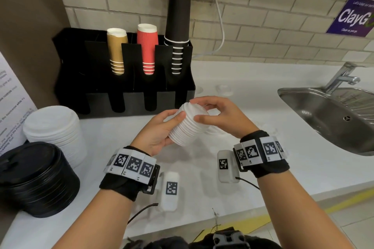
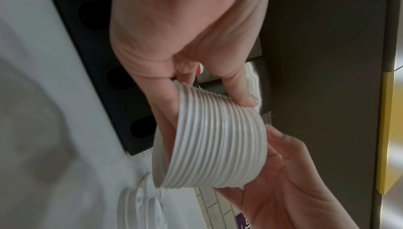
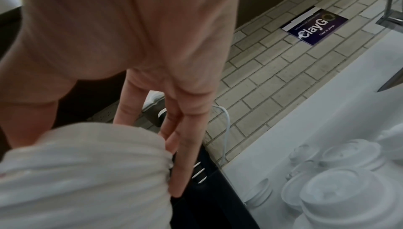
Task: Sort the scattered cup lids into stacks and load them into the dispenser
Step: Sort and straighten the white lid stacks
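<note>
A stack of small white lids (image 1: pixel 187 126) lies tilted on its side above the counter, between both hands. My left hand (image 1: pixel 174 125) grips it round the lower part, thumb on top and fingers underneath. My right hand (image 1: pixel 202 112) pinches the upper end of the stack with thumb and fingertips. The left wrist view shows the ribbed stack (image 2: pixel 213 143) close up. In the right wrist view my right fingers (image 3: pixel 181 146) lie along the stack (image 3: pixel 82 172). Behind the hands stands the black dispenser (image 1: pixel 125 83); its front slots look dark.
Gold, red and black cup stacks stand in the dispenser's back row. A large white lid stack (image 1: pixel 54 125) and a black lid stack (image 1: pixel 36 178) sit at the left. Loose white lids (image 3: pixel 338 181) lie on the counter toward the steel sink (image 1: pixel 334 119).
</note>
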The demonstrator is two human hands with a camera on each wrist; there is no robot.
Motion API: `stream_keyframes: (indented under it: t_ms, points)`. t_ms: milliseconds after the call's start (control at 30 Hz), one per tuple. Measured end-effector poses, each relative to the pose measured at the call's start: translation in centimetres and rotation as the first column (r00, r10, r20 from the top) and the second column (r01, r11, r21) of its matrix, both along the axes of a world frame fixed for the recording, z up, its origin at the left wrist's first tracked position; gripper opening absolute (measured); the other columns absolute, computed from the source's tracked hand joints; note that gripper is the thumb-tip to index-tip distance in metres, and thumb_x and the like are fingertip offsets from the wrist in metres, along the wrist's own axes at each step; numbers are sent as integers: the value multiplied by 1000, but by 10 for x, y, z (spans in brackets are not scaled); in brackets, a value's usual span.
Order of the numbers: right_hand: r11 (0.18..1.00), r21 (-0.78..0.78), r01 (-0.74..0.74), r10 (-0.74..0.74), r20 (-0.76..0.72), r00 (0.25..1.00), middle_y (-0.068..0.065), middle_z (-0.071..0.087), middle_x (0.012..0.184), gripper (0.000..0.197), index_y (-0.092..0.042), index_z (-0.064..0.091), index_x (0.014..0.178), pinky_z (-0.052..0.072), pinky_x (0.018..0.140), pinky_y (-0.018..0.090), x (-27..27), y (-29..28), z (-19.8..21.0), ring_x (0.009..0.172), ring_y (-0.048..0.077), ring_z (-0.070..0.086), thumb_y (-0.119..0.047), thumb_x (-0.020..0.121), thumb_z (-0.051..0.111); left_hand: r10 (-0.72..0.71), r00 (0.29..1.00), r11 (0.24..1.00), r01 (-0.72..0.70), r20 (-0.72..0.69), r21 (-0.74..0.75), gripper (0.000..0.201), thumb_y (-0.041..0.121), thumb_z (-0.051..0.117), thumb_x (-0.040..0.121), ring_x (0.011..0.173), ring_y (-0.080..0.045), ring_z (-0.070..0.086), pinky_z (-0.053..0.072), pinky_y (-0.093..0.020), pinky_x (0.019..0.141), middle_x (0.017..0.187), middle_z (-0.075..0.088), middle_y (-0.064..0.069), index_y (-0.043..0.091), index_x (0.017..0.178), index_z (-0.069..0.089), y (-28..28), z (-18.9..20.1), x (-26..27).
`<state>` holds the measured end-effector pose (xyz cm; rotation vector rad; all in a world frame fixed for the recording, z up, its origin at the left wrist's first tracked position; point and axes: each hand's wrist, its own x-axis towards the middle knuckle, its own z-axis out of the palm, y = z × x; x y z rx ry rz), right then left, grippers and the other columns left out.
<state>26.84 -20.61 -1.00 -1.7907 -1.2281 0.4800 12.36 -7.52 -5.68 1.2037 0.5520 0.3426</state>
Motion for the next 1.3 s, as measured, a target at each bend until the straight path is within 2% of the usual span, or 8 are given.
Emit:
stream_keyframes:
  t_ms: [300, 433, 600, 833, 900, 1033, 1133, 1300]
  points:
    - [999, -18, -46, 48, 80, 996, -23, 61, 108, 36, -40, 65, 106, 42, 85, 9, 0, 6, -5, 99, 2, 54, -25, 76, 79, -18, 999, 999, 17, -30, -35, 63, 47, 72, 64, 102, -17, 68, 58, -29, 71, 110, 71, -3, 18, 119, 63, 1, 3, -1]
    - [999, 12, -51, 50, 95, 994, -13, 59, 107, 42, -38, 60, 111, 43, 84, 11, 2, 7, -5, 100, 7, 54, -27, 76, 80, 18, 999, 999, -19, -41, -32, 61, 45, 72, 64, 98, -15, 69, 58, -29, 71, 108, 71, -2, 19, 118, 63, 1, 6, 0]
    - [987, -131, -97, 31, -434, 900, -1, 52, 130, 68, -37, 45, 135, 55, 87, 39, 11, 5, -12, 119, 22, 54, -58, 75, 67, 48, 998, 984, -52, -30, -170, 43, 38, 72, 77, 94, -18, 71, 59, -30, 68, 102, 74, -4, 17, 114, 66, 9, 9, 1]
    - [908, -326, -261, 11, -606, 795, 8, 54, 125, 42, -37, 47, 128, 57, 79, 35, 9, 19, -35, 98, 28, 63, -35, 88, 62, -108, 980, 991, 93, -169, -97, 25, 26, 42, 98, 57, -9, 68, 53, -22, 51, 64, 71, 4, 15, 94, 64, 1, 3, 4]
    - [883, -377, -281, -2, -599, 801, 6, 56, 121, 39, -33, 46, 130, 57, 78, 33, 6, 23, -43, 102, 24, 62, -29, 93, 57, -79, 950, 997, 72, -301, -34, 22, 22, 44, 95, 60, -17, 62, 48, -24, 56, 66, 63, -4, 12, 84, 60, -2, 1, 3]
    - [830, -480, -285, -5, -517, 856, 4, 56, 121, 40, -29, 48, 129, 57, 84, 35, -1, 32, -55, 108, 21, 59, -31, 91, 61, -61, 879, 996, 87, -473, 33, 15, 18, 45, 95, 82, -24, 45, 37, -29, 69, 91, 49, -13, 8, 96, 55, 4, -10, -3]
    - [823, -531, -203, -32, -399, 916, 5, 57, 124, 44, -27, 49, 129, 57, 87, 37, -5, 40, -56, 106, 23, 61, -43, 90, 61, -56, 882, 996, 80, -468, 32, 17, 18, 49, 97, 74, -21, 54, 47, -24, 59, 94, 57, -13, 7, 102, 61, 11, -12, -9]
    - [848, -528, -45, -74, -204, 976, 1, 54, 120, 56, -25, 49, 133, 58, 66, 27, 0, 40, -40, 100, 20, 60, -60, 90, 48, 5, 890, 984, 76, -457, 158, 31, 31, 63, 93, 90, -22, 62, 58, -38, 77, 119, 59, -10, 22, 122, 59, 20, -12, -17]
